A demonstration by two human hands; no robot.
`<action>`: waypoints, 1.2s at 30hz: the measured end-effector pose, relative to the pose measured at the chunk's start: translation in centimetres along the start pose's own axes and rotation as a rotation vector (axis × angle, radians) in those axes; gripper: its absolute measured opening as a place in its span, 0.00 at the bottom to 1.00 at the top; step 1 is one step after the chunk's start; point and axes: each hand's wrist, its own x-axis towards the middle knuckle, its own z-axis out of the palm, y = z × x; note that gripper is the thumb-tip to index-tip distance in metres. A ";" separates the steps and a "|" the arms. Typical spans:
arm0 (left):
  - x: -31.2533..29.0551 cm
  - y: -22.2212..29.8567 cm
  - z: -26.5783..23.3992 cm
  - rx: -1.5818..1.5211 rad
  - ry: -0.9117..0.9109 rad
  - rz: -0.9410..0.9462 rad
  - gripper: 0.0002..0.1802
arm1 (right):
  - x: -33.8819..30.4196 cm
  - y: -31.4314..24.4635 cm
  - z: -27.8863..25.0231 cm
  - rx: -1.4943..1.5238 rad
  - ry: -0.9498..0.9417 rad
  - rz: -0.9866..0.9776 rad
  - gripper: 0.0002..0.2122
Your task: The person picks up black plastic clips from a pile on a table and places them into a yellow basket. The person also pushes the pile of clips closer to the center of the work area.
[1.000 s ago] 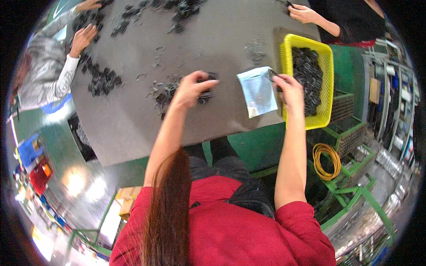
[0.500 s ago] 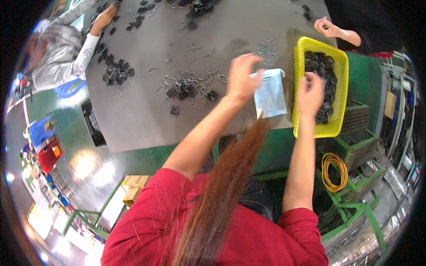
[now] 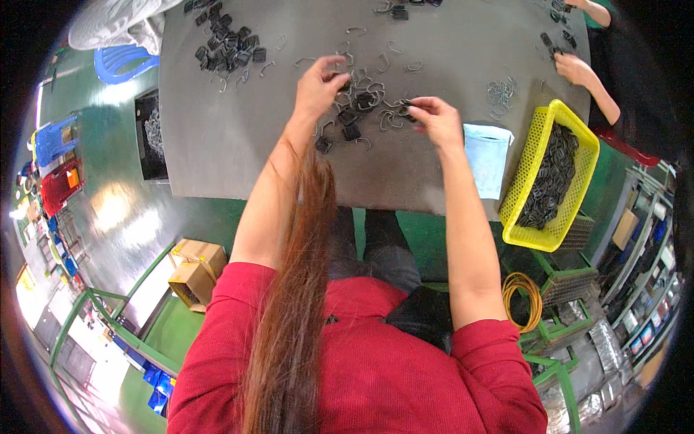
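My left hand is at the left edge of a small heap of black square plastic pieces and bent metal wire hooks. Its fingers are curled, with a dark plastic piece at the thumb tip. On the heap's right side, my right hand pinches a small black plastic piece between thumb and fingertips. Part of that piece is covered by the fingers. Both hands are just above the grey tabletop.
Right of my right hand lies a light blue face mask. A yellow basket full of black pieces stands at the table's right edge. More black pieces lie at the far left. A co-worker's hand handles pieces at the far right.
Both hands have moved left, from the mask and the basket to the heap of pieces and hooks. My right hand now pinches a black piece. The view has shifted too.
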 end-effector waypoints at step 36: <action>-7.6 0.0 -8.3 -0.517 -0.462 -0.217 0.08 | -2.8 -2.6 0.9 0.317 -0.205 0.171 0.10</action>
